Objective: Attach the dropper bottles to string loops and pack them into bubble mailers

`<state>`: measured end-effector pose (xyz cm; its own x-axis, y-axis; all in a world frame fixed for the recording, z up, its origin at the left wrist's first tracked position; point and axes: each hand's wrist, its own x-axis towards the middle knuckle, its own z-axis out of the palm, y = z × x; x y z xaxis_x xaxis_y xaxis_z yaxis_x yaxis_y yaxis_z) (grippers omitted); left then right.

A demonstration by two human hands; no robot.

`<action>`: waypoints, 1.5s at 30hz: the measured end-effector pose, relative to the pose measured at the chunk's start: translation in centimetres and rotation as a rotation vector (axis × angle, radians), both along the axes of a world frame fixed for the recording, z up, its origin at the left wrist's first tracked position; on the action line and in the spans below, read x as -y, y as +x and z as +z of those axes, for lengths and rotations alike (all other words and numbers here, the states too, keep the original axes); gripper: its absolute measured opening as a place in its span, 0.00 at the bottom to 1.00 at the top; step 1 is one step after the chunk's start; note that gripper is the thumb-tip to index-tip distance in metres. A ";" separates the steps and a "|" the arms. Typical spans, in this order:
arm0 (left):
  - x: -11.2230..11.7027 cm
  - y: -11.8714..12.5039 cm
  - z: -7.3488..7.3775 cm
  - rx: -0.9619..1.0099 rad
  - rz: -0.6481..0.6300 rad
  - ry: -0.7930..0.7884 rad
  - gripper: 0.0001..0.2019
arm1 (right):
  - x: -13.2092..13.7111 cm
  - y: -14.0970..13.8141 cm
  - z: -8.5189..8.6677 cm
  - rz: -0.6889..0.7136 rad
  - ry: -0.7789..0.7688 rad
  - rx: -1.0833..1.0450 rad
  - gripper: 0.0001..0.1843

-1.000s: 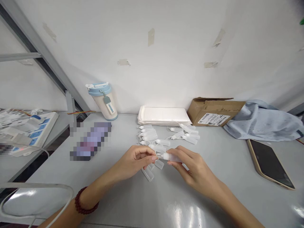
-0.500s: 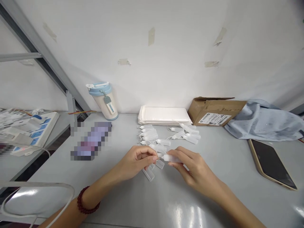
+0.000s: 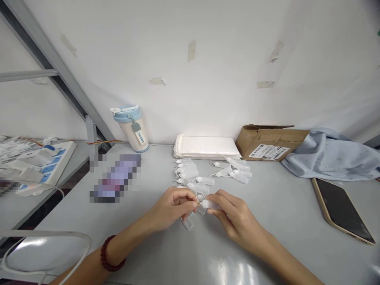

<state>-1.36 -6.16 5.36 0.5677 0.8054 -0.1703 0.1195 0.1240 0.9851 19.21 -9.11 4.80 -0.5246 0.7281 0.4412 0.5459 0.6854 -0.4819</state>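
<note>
Just above the surface [image 3: 267,221], the right hand [image 3: 234,215] pinched a small plastic bottle [image 3: 210,204] while the left hand [image 3: 173,208] closed its grip on the tip, which looked tiny enough to slip free and drop among the loose bottles [image 3: 190,172] behind.

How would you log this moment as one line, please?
right hand: holds small white bottle | left hand: pinches its tip | table: loose bottles, tumbler, cardboard box, tablet
</note>
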 end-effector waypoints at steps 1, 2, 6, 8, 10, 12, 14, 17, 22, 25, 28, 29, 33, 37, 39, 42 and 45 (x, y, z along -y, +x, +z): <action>0.0 0.0 0.0 0.004 0.002 -0.002 0.08 | 0.0 0.0 -0.1 0.002 -0.002 -0.004 0.11; 0.0 0.1 0.0 0.004 0.006 -0.002 0.08 | 0.0 -0.1 -0.1 0.002 -0.005 -0.009 0.11; 0.0 0.2 0.0 -0.009 0.020 -0.012 0.09 | -0.2 -0.1 -0.3 0.001 -0.029 -0.021 0.11; 0.1 0.3 -0.1 -0.007 0.030 -0.022 0.09 | -0.3 -0.1 -0.3 -0.015 -0.044 -0.015 0.10; 0.0 0.4 -0.2 0.000 0.031 -0.025 0.10 | -0.5 0.1 -0.3 -0.037 -0.051 -0.014 0.09; 0.0 0.4 -0.1 0.007 0.041 -0.018 0.13 | -0.6 0.2 -0.2 -0.055 -0.044 -0.027 0.10; -0.1 0.3 0.1 0.016 0.078 -0.014 0.14 | -0.6 0.3 -0.2 -0.068 -0.026 -0.048 0.11; -0.2 0.2 0.6 0.018 0.129 -0.017 0.12 | -0.6 0.4 -0.2 -0.075 -0.014 -0.069 0.11; -0.2 -0.1 0.8 -0.004 0.110 0.024 0.12 | -0.6 0.1 -0.2 -0.064 -0.057 -0.067 0.11; 0.0 -0.1 0.5 -0.020 0.058 0.007 0.10 | -0.6 -0.1 -0.4 -0.048 -0.056 -0.070 0.11; 0.1 0.0 0.4 -0.049 0.022 0.001 0.10 | -0.6 -0.2 -0.7 -0.028 -0.033 -0.065 0.11; 0.1 0.0 0.4 -0.060 0.022 0.002 0.10 | -0.7 -0.2 -0.8 -0.021 -0.023 -0.065 0.11; 0.1 0.1 0.3 -0.087 0.054 0.023 0.10 | -1.1 -0.2 -1.2 -0.014 -0.016 -0.056 0.12; -0.6 -0.4 0.3 -0.131 0.131 0.057 0.10 | -2.8 1.3 -1.7 -0.159 0.023 0.032 0.14; -1.2 -0.8 0.3 -0.162 0.201 0.089 0.11 | -4.0 2.7 -2.1 -0.294 0.079 0.065 0.16; -1.9 -1.2 0.5 -0.174 0.289 0.113 0.13 | -5.4 4.9 -2.6 -0.407 0.166 0.114 0.12; -2.3 -1.3 0.5 -0.181 0.378 0.093 0.15 | -6.1 6.6 -2.8 -0.513 0.186 0.190 0.11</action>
